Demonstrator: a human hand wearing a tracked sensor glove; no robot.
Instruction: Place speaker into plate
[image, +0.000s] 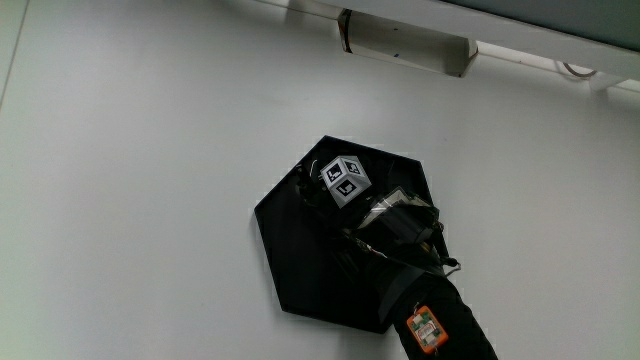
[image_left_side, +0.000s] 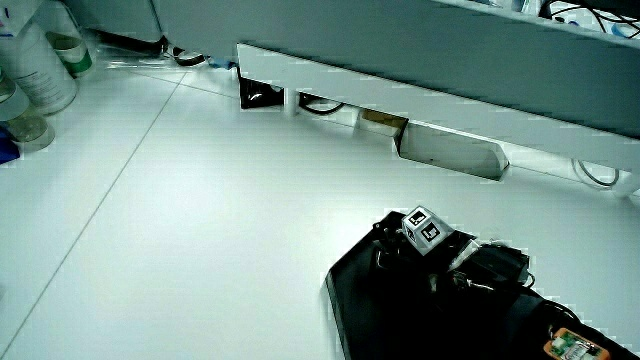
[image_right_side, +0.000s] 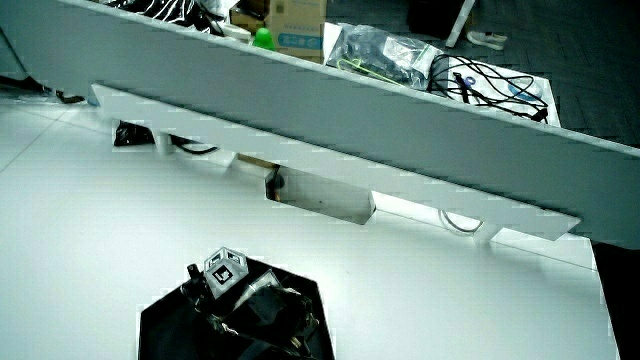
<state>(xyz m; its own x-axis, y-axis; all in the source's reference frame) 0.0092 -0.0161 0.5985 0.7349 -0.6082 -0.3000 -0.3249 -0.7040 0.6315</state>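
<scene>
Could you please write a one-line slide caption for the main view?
Gloved hand, patterned cube on its back, over the black hexagonal plate on the white table.

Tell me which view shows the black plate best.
The main view: the plate shows its whole hexagonal outline from above, with the hand over it. In both side views the plate is cut off at the picture's edge.

This looks like a lab or office test bench: a plain white table (image_left_side: 200, 200) ends at a low white partition (image_right_side: 330, 130), with tangled cables (image_right_side: 485, 80), a cardboard box (image_right_side: 298, 25) and bagged parts (image_right_side: 385, 48) nearby, and white plastic bottles (image_left_side: 35, 60) at the table's edge.
</scene>
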